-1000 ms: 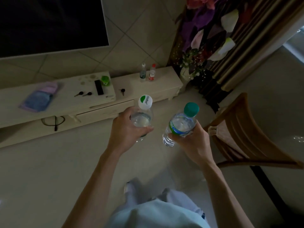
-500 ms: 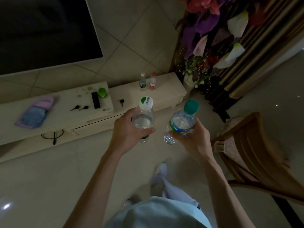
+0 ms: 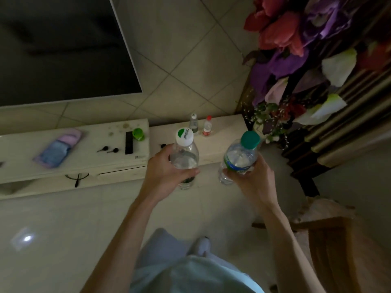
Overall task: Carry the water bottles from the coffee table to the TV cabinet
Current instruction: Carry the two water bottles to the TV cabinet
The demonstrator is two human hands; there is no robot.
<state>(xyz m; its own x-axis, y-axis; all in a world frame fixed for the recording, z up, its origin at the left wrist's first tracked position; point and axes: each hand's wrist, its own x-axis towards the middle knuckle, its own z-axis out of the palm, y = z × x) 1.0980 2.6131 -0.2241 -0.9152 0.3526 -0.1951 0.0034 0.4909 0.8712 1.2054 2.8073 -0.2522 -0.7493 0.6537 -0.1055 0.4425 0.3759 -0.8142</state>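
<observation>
The left grip (image 3: 164,168) is wrapped round a white-capped bottle (image 3: 186,153), upright, with clear water inside; the right grip (image 3: 254,176) curls round a green-capped bottle (image 3: 241,155) (tilted, also holding water). Both bottles hang over the floor (image 3: 63,218), just before the TV cabinet's (image 3: 224,132) front edge. Towards the cabinet's right end, near its back edge, stand a pale-capped small bottle (image 3: 193,123) and a red-capped small bottle (image 3: 207,125)
</observation>
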